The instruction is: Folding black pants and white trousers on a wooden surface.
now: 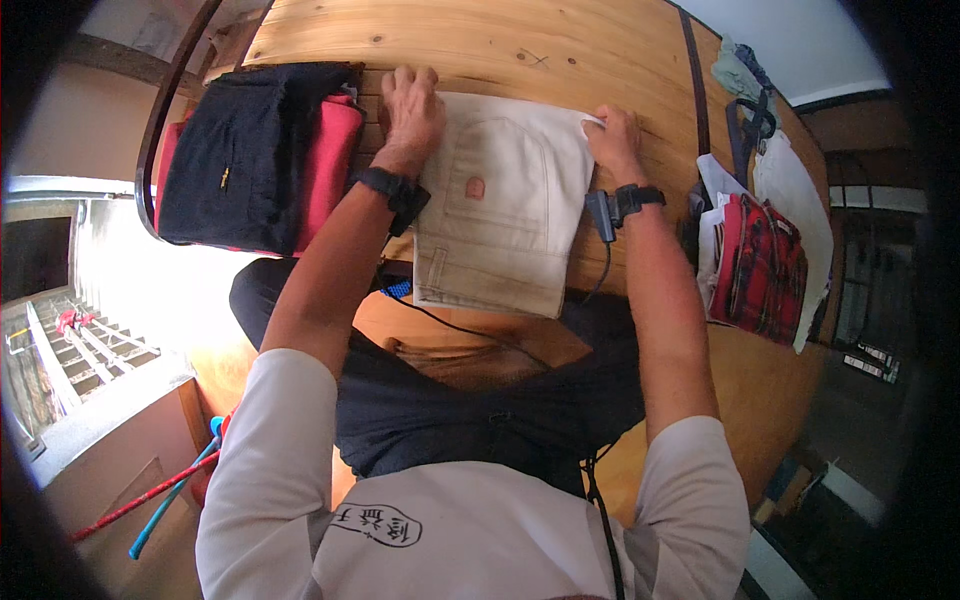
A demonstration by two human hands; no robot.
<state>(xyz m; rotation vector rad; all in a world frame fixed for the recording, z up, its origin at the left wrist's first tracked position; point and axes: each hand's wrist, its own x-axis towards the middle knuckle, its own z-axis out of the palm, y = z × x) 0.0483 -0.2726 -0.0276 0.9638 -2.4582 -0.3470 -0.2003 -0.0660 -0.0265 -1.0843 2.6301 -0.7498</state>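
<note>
Before me a pair of cream trousers (499, 195), folded flat with a back pocket and belt loop showing, lies on the wooden surface, its lower end reaching past the near edge above my lap. At its upper left side is my left hand (412, 112), fingers curled; whether it pinches the cloth does not show. My right hand (615, 142) grips the upper right corner between thumb and fingers. Both wrists wear black straps with small devices. Left of the trousers, black folded clothing (232, 165) lies on red folded cloth (330, 165).
On the right lie a folded red plaid garment (765, 270), white cloth (799, 202) and a grey-green cloth (735, 71). A dark curved metal rail (150, 165) borders the left side. A black cable (450, 324) crosses above my lap. Red and blue poles (169, 491) stand at lower left.
</note>
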